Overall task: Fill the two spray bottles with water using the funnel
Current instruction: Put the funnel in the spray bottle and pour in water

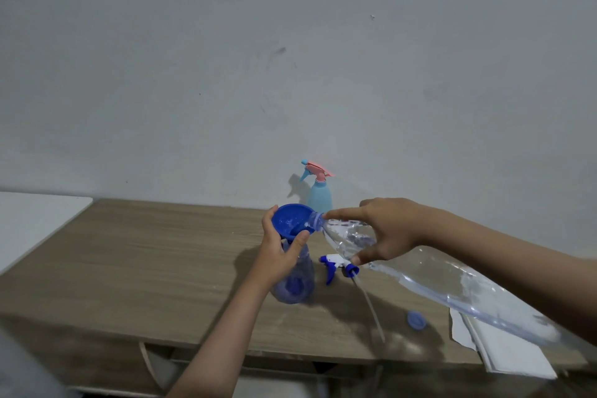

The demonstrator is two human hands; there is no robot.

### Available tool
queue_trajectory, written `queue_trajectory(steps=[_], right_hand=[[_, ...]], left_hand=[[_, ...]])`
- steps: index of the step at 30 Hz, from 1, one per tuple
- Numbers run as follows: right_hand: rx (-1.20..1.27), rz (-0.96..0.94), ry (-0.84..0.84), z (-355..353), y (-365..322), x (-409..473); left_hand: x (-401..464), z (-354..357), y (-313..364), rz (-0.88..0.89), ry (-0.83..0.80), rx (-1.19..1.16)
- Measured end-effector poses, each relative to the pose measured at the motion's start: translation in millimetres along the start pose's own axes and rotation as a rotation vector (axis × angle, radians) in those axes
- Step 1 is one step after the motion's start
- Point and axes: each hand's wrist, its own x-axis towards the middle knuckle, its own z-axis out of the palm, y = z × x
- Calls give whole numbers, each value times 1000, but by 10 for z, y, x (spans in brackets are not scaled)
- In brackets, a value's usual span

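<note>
A blue funnel point(289, 221) sits in the neck of a clear blue spray bottle point(295, 284) on the wooden table. My left hand point(277, 252) grips the bottle's neck just under the funnel. My right hand point(381, 233) holds a large clear water bottle point(445, 281) tilted nearly flat, its mouth over the funnel's rim, with water in the funnel. The blue bottle's white-and-blue spray head point(337, 265) lies on the table with its tube stretched toward me. A light blue spray bottle point(319, 199) with a pink trigger stands behind, by the wall.
A small blue cap point(416, 320) lies on the wooden table point(155, 255) at the right. White papers point(504, 352) hang over the front right edge. A white surface point(35, 220) adjoins the table at the left. The grey wall runs close behind.
</note>
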Motion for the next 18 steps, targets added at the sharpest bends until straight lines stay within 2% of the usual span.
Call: queue_trajectory(steps=[7,12,18], right_hand=[[183,7,164,220,-23,-163],[450,20,469,335,11,-343],[547,116,857,259,190,-552]], left_hand=[[-16,10,16,-5,-9,-12],[-3,18,-3,-4,3,5],[24,41,-45,4,49,-2]])
